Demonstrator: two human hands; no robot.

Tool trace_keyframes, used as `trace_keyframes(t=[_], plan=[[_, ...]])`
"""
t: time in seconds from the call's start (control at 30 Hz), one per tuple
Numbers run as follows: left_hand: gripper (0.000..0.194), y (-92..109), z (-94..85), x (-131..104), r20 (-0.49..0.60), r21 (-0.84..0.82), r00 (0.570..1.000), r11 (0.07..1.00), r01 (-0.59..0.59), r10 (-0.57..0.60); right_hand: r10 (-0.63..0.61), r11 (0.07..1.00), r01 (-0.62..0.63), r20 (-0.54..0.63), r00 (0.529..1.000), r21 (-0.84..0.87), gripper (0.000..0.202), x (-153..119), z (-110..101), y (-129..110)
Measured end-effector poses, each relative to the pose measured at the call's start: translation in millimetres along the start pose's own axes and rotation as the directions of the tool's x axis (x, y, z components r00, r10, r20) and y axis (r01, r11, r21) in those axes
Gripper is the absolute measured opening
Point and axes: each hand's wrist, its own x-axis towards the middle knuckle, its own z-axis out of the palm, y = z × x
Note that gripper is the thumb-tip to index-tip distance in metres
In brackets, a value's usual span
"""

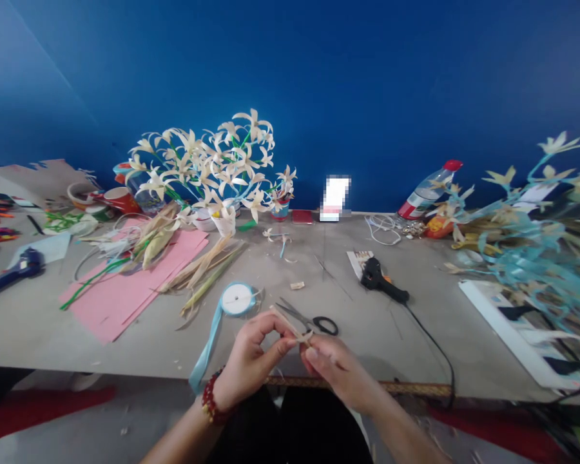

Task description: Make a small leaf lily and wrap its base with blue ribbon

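Observation:
A small cream husk flower piece point(303, 336) is held between both hands at the table's front edge. My left hand point(261, 345), with a red bead bracelet at the wrist, pinches its left side. The fingers of my right hand point(331, 364) are closed on it from the right and below. Just beyond the fingers lie scissors point(325, 325) with black handles, their blades partly behind my left hand. To the left is a spool of light blue ribbon point(238, 299), its loose end hanging over the front edge.
Cream flowers point(222, 161) stand in cups at the back. Pink paper point(140, 283) and dried husks point(207, 270) lie left, beside a blue glue gun point(17, 270). A black glue gun point(381, 281) trails its cord on the right, near a power strip point(507, 335) and a bottle point(428, 193).

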Motion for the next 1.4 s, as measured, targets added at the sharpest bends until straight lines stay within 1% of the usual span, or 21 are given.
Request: trace_keyframes(t=[0.1,0.17,0.23,0.27,0.33,0.37,0.43,0.5,0.57,0.63,0.67,0.73,0.8,0.87,0.93,1.0,1.07,1.1,1.17,1.2,1.4], plan=[[0.011,4,1.8,1,0.001,0.044,0.999,0.999,-0.033,0.033,-0.055,0.975,0.041,-0.058,0.997,-0.216,0.053,4,7,-4],[0.011,6,0.9,1,0.002,0.057,0.998,0.997,-0.055,0.055,-0.035,0.985,0.026,-0.050,0.998,-0.173,0.056,7,9,-4],[0.011,7,-0.5,0,0.030,0.070,0.997,0.995,-0.072,0.070,0.056,0.998,-0.058,0.054,0.997,0.040,0.058,8,11,-2],[0.011,7,-1.4,0,0.049,0.076,0.996,0.994,-0.074,0.071,0.105,0.975,-0.128,0.132,0.986,0.182,0.059,7,11,-1],[0.012,5,-3.4,0,0.073,0.086,0.995,0.994,-0.070,0.064,0.142,0.857,-0.266,0.293,0.946,0.441,0.059,4,8,1],[0.012,3,-4.6,0,0.064,0.089,0.996,0.994,-0.061,0.055,0.098,0.789,-0.284,0.346,0.933,0.544,0.060,0,5,2],[0.014,-3,-7.6,2,0.012,0.055,1.000,0.998,-0.014,0.013,-0.049,0.688,-0.205,0.325,0.944,0.697,0.064,-7,-5,2],[0.014,-9,-10.0,4,-0.022,-0.044,0.997,0.997,0.067,-0.068,-0.115,0.671,-0.024,0.137,0.984,0.741,0.066,-12,-15,1],[0.015,-11,-10.6,5,0.001,-0.160,0.989,0.977,0.143,-0.145,-0.043,0.814,0.106,-0.123,0.991,0.572,0.059,-12,-20,-1],[0.017,-9,-8.6,6,0.052,-0.252,0.980,0.947,0.199,-0.192,-0.010,0.958,0.094,-0.298,0.954,0.269,0.036,-7,-20,-4],[0.017,-8,-7.0,6,0.076,-0.291,0.974,0.930,0.227,-0.214,-0.035,0.989,0.080,-0.336,0.941,0.123,0.026,-4,-18,-5],[0.018,-5,-3.3,6,0.123,-0.366,0.958,0.885,0.287,-0.260,-0.154,0.986,0.122,-0.336,0.929,-0.113,0.023,1,-12,-7],[0.016,-4,-0.1,5,0.158,-0.432,0.941,0.836,0.339,-0.300,-0.315,0.935,0.241,-0.300,0.900,-0.259,0.021,5,-8,-9],[0.015,-6,2.1,3,0.189,-0.480,0.928,0.794,0.373,-0.321,-0.434,0.884,0.355,-0.248,0.866,-0.306,0.017,8,-5,-11],[0.013,-9,3.4,1,0.186,-0.483,0.928,0.792,0.373,-0.323,-0.500,0.852,0.429,-0.225,0.836,-0.300,0.016,10,-5,-12],[0.009,-11,4.4,-1,0.089,-0.375,0.961,0.885,0.275,-0.261,-0.525,0.836,0.441,-0.242,0.816,-0.328,0.016,11,-5,-12],[0.012,-9,5.8,-2,-0.061,-0.113,0.995,0.991,0.066,-0.074,-0.521,0.830,0.403,-0.277,0.808,-0.384,0.014,12,-5,-11],[0.017,-8,6.8,-2,-0.105,0.054,0.993,0.998,-0.041,0.047,-0.511,0.830,0.379,-0.288,0.810,-0.410,0.013,12,-4,-10],[0.025,-3,9.7,0,-0.109,0.324,0.965,0.926,-0.194,0.240,-0.493,0.829,0.337,-0.299,0.817,-0.446,0.010,12,-2,-8],[0.026,-1,11.5,1,-0.095,0.404,0.952,0.885,-0.231,0.292,-0.488,0.827,0.323,-0.304,0.818,-0.460,0.010,12,-1,-8],[0.020,6,23.4,5,-0.139,0.556,0.909,0.790,-0.257,0.394,-0.506,0.807,0.307,-0.322,0.800,-0.505,0.010,13,6,-8]])
